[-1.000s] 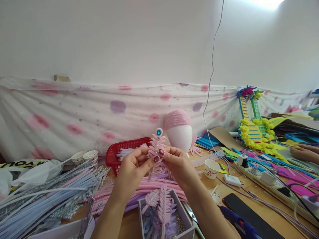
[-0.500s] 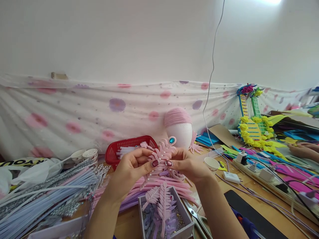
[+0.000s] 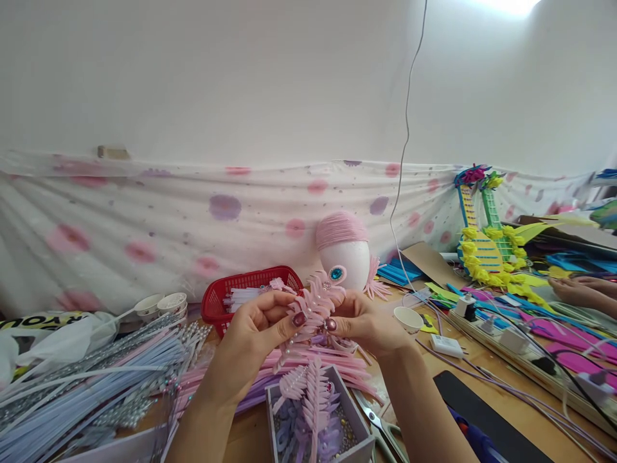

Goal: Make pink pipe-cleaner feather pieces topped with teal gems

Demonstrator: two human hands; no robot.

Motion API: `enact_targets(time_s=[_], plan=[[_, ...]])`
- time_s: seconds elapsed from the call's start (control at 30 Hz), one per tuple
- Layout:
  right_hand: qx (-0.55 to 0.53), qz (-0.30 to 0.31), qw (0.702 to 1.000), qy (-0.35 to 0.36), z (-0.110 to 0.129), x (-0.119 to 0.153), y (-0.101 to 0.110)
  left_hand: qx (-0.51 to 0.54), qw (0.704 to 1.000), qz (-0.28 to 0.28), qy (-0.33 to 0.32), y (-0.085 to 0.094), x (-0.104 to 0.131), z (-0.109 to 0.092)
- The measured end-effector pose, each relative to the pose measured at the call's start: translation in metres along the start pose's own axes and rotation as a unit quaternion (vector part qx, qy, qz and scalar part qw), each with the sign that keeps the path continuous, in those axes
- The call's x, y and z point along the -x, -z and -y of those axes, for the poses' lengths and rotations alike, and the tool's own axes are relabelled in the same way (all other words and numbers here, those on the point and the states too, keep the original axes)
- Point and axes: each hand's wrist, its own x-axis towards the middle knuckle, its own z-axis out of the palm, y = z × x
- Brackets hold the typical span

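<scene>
A pink, feather-shaped ornament with pearl beads and a blue oval gem at its top is held up between both hands. My left hand pinches its left edge, thumb in front and fingers behind. From the right, my right hand grips the ornament, its thumb near the middle; most of its fingertips are hidden behind. Below lies an open box with similar pink and lilac pieces and small beads. Behind the ornament stands a white head form wrapped in pink strands on top.
A red basket sits behind my left hand. Silver and lilac stems spread at left. Scissors, a paper cup, a black slab and a power strip lie right. Another person's hands show at far right.
The ornament has tilted slightly to the right at its gem end. My right thumb has shifted a little right and down along it. The camera view has moved slightly.
</scene>
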Motion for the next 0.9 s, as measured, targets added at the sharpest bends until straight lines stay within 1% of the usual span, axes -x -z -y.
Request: enact_targets(time_s=[0.17,0.23,0.37,0.5,0.67,0.77,0.9], plan=[[-0.009,-0.01,1.0,0.008,0.0,-0.002,-0.003,0.018,1.0,0.001,0.014,-0.002,0.002,0.001],[-0.034,-0.03,0.999,0.011,-0.001,-0.004,-0.006,0.037,0.999,-0.007,0.015,-0.004,0.001,0.003],[-0.081,-0.095,0.992,0.03,-0.006,-0.009,-0.011,0.065,0.997,-0.038,-0.017,-0.009,-0.002,0.009],[-0.106,-0.123,0.986,0.039,-0.009,-0.013,-0.015,0.074,0.995,-0.049,-0.055,-0.016,-0.005,0.016],[-0.145,-0.134,0.98,0.019,-0.008,-0.016,-0.019,0.047,0.99,-0.083,-0.099,-0.022,-0.006,0.018],[-0.148,-0.131,0.98,0.017,-0.01,-0.017,-0.019,0.025,0.988,-0.097,-0.116,-0.018,-0.007,0.018],[-0.141,-0.12,0.982,0.015,-0.013,-0.018,-0.017,0.002,0.99,-0.09,-0.109,-0.011,-0.008,0.016]])
